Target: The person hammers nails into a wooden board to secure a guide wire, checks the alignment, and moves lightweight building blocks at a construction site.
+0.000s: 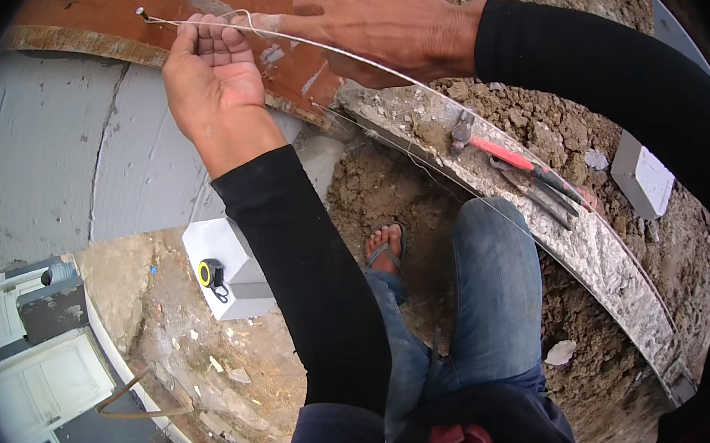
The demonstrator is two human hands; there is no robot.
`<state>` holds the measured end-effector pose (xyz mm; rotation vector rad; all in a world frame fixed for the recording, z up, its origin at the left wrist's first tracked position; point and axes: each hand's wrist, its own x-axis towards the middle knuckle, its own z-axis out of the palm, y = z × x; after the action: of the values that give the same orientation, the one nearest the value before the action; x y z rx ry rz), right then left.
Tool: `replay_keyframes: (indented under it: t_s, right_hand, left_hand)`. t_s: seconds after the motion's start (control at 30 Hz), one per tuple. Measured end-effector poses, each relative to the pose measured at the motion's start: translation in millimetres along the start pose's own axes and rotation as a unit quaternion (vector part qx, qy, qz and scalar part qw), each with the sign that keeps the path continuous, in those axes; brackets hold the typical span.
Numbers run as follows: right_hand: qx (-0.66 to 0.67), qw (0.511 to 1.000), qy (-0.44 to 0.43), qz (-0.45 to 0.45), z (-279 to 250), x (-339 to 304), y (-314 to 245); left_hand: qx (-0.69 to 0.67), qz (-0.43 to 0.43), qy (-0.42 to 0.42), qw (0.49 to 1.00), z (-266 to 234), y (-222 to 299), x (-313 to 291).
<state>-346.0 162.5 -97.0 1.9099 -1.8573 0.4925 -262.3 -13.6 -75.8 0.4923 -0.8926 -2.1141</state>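
At the top, a nail (143, 13) sticks out of a reddish-brown board (82, 15), with a white string (373, 62) running from it. My left hand (219, 84) is palm up below the string, its curled fingertips pinching the string close to the nail. My right hand (391, 32) reaches in from the right, its index finger pointing left along the string, which makes a small loop by that fingertip. Its other fingers are bent and partly hidden. From the right hand, the string slants down to the right, above a concrete beam.
A hammer (503, 152) with a red-and-black handle and pliers (535, 192) lie on the rough concrete beam (607, 268). A yellow-and-black tape measure (207, 274) rests on a white block (216, 236). Another white block (642, 174) sits on loose soil. A thin second line (418, 159) crosses near my knee.
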Motion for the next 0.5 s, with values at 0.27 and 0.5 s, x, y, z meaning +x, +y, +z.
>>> replay_keyframes:
  t_s: [0.27,0.5]
  right_hand:
    - [0.207,0.834,-0.374,0.348,-2.0,-176.5,-15.9]
    - [0.142,0.805,-0.442,0.369,47.0,-301.6,-39.4]
  left_hand:
    - [0.018,0.038,0.059,0.997,-38.0,-14.8,17.5]
    - [0.022,0.010,0.082,0.996,3.6,-43.3,-16.5]
